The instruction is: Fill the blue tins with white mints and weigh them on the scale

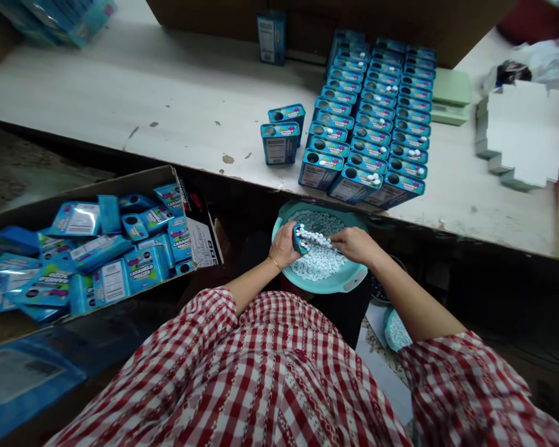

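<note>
A teal basin (290,282) full of small white candies (319,264) sits below the table edge, in front of my body. Over its left side my left hand (284,245) is closed around a small blue candy tin (299,239), tilted with its top facing right. My right hand (356,244) is closed at the basin's right side, its fingers pinching the end of what looks like a scoop. White candies lie in a line along it, reaching to the tin's mouth. The scoop itself is mostly hidden under the candies.
Rows of upright blue tins (323,160) stand on the white table (190,105), some with candies on top. Two more tins (279,143) stand left of them. A cardboard box (181,214) of blue tins is at my left. Flat white cartons (526,133) lie at right.
</note>
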`<state>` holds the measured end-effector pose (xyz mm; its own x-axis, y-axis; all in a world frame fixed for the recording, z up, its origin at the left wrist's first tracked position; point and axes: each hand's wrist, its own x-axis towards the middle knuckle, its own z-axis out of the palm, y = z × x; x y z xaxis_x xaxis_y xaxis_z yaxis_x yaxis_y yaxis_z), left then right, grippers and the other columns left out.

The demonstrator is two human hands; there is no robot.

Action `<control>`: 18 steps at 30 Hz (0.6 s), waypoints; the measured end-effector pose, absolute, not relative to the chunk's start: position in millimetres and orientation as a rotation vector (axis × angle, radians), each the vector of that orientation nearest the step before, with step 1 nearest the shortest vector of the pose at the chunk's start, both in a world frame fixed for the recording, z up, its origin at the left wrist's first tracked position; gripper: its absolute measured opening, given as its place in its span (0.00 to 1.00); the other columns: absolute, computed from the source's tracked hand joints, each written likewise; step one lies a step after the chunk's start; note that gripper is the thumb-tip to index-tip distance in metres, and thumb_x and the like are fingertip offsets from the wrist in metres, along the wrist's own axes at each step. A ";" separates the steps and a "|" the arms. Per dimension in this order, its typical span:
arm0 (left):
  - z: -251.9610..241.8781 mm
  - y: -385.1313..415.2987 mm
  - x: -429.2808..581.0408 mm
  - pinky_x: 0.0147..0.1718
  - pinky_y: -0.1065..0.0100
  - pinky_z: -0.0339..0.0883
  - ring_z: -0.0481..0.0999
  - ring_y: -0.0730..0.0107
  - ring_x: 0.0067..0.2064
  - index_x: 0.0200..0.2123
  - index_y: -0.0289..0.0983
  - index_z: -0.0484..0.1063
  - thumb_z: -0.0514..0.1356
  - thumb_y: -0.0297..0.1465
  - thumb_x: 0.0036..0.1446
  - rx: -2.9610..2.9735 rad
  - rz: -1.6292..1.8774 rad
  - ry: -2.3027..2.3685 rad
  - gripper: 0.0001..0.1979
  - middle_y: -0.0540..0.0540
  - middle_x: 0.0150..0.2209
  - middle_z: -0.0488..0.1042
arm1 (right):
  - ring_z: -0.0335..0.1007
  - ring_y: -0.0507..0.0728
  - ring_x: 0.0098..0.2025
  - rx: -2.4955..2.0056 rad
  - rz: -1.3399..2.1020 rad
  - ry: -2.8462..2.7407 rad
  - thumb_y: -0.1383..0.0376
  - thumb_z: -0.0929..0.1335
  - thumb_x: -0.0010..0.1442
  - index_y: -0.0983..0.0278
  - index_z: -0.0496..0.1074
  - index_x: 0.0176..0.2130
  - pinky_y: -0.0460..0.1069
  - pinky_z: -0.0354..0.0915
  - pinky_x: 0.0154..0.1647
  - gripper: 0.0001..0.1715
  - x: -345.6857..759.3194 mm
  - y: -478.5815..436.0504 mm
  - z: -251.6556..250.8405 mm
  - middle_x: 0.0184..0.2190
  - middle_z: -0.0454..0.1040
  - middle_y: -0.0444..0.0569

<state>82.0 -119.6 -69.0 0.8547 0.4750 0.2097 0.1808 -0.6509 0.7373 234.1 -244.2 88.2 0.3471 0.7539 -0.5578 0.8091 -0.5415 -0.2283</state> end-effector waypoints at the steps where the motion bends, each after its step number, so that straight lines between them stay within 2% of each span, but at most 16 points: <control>1: -70.8 -119.9 82.2 0.56 0.49 0.59 0.62 0.49 0.58 0.58 0.35 0.50 0.66 0.36 0.38 2.282 0.495 0.469 0.44 0.35 0.55 0.62 | 0.71 0.60 0.45 2.458 -0.920 1.422 0.66 0.61 0.55 0.58 0.77 0.38 0.47 0.62 0.39 0.17 229.7 -236.4 92.8 0.38 0.77 0.50; 6: -78.9 -120.3 84.3 0.56 0.47 0.59 0.61 0.48 0.58 0.58 0.35 0.51 0.67 0.34 0.36 2.294 0.484 0.492 0.45 0.34 0.55 0.62 | 0.70 0.63 0.46 2.393 -0.804 1.287 0.65 0.62 0.56 0.67 0.74 0.44 0.52 0.62 0.44 0.19 204.1 -206.2 107.9 0.43 0.74 0.62; 9: -79.3 -121.1 85.1 0.56 0.48 0.59 0.61 0.47 0.58 0.58 0.34 0.51 0.67 0.34 0.37 2.305 0.496 0.467 0.45 0.33 0.55 0.62 | 0.70 0.63 0.46 2.385 -0.791 1.271 0.64 0.62 0.57 0.69 0.72 0.47 0.53 0.61 0.48 0.20 196.2 -201.8 116.8 0.43 0.73 0.65; 12: -75.9 -120.8 82.9 0.55 0.49 0.60 0.62 0.48 0.59 0.58 0.34 0.50 0.67 0.35 0.38 2.304 0.516 0.446 0.45 0.34 0.55 0.62 | 0.71 0.63 0.45 2.382 -0.785 1.275 0.64 0.60 0.58 0.68 0.73 0.44 0.52 0.62 0.45 0.19 204.0 -217.6 125.6 0.41 0.74 0.62; 14: -72.7 -118.8 79.0 0.54 0.51 0.61 0.62 0.50 0.58 0.58 0.35 0.48 0.66 0.37 0.39 2.275 0.535 0.478 0.45 0.34 0.55 0.62 | 0.71 0.61 0.44 2.420 -0.792 1.307 0.64 0.60 0.58 0.64 0.75 0.43 0.50 0.62 0.43 0.18 216.6 -238.1 123.7 0.40 0.75 0.57; 18: -69.6 -112.4 69.2 0.58 0.51 0.56 0.65 0.51 0.57 0.57 0.35 0.48 0.66 0.44 0.39 2.279 0.571 0.441 0.46 0.36 0.54 0.63 | 0.70 0.57 0.45 2.573 -0.767 1.226 0.65 0.58 0.60 0.58 0.72 0.48 0.46 0.61 0.41 0.20 234.8 -273.3 81.3 0.42 0.75 0.50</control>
